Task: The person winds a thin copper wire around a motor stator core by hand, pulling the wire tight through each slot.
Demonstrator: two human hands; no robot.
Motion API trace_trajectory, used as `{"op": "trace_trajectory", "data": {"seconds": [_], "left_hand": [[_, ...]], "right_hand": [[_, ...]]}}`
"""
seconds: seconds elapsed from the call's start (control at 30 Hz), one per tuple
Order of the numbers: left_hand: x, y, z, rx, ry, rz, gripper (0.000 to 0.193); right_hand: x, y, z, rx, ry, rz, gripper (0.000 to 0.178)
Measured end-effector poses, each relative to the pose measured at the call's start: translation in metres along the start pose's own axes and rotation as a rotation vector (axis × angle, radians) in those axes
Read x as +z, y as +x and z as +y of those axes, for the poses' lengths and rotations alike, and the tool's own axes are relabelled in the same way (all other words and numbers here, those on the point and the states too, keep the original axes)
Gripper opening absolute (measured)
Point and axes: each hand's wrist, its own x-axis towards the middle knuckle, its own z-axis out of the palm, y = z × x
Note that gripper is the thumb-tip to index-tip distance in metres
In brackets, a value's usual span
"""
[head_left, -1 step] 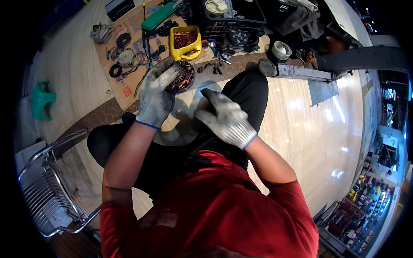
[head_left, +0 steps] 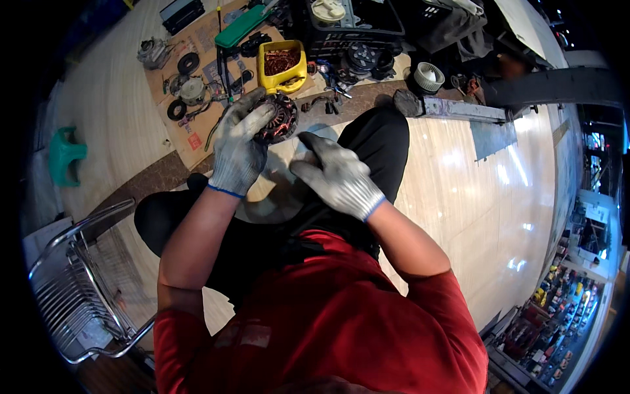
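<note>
In a pale knitted work glove, my left hand (head_left: 240, 141) is closed around the edge of a motor stator (head_left: 283, 118), a dark ring with copper-coloured windings. Its left side is hidden by my fingers. My right hand (head_left: 338, 172), in a matching glove with dark fingertips, is held below and to the right of the stator, apart from it. Nothing shows in that hand, and its thumb and index finger are spread. Just beyond the stator lies a yellow cut-open jug (head_left: 299, 73) filled with reddish-brown copper pieces.
Cardboard (head_left: 190, 152) at the far left bears motor parts, black rings and a green case (head_left: 241, 26). A black crate (head_left: 359, 41) stands behind. A white fan wheel (head_left: 428, 77) and metal beam (head_left: 462, 110) are at right. A green stool (head_left: 65, 156) and wire rack (head_left: 72, 302) stand left.
My right hand has shifted slightly left and up, closer to the stator. My left hand keeps its hold on the stator with almost no movement.
</note>
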Motion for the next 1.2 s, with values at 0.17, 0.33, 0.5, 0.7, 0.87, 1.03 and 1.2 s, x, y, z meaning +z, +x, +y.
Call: {"op": "trace_trajectory", "data": {"seconds": [0.17, 0.33, 0.5, 0.7, 0.87, 1.03, 1.2], "left_hand": [[0.005, 0.008, 0.025, -0.276, -0.513, 0.095, 0.036], [-0.003, 0.01, 0.036, -0.614, -0.853, 0.176, 0.035], [-0.011, 0.018, 0.021, -0.63, -0.992, 0.148, 0.032], [-0.016, 0.024, 0.001, -0.675, -0.99, 0.166, 0.027], [-0.009, 0.02, -0.006, -0.642, -0.879, 0.2, 0.037], [-0.009, 0.013, 0.005, -0.62, -0.899, 0.207, 0.04], [0.006, 0.008, 0.037, -0.788, -0.723, 0.18, 0.03]], "right_hand": [[0.009, 0.029, 0.017, 0.048, 0.443, -0.174, 0.023], [-0.03, -0.025, 0.048, -0.022, 0.37, -0.019, 0.024], [-0.107, -0.128, 0.151, 0.037, -0.288, -0.034, 0.021], [-0.159, -0.302, 0.291, 0.663, -0.117, -0.292, 0.027], [-0.17, -0.459, 0.332, 1.249, 0.06, -0.137, 0.017], [-0.16, -0.547, 0.354, 1.495, 0.239, -0.127, 0.028], [-0.118, -0.551, 0.379, 1.647, 0.283, -0.459, 0.031]]}}
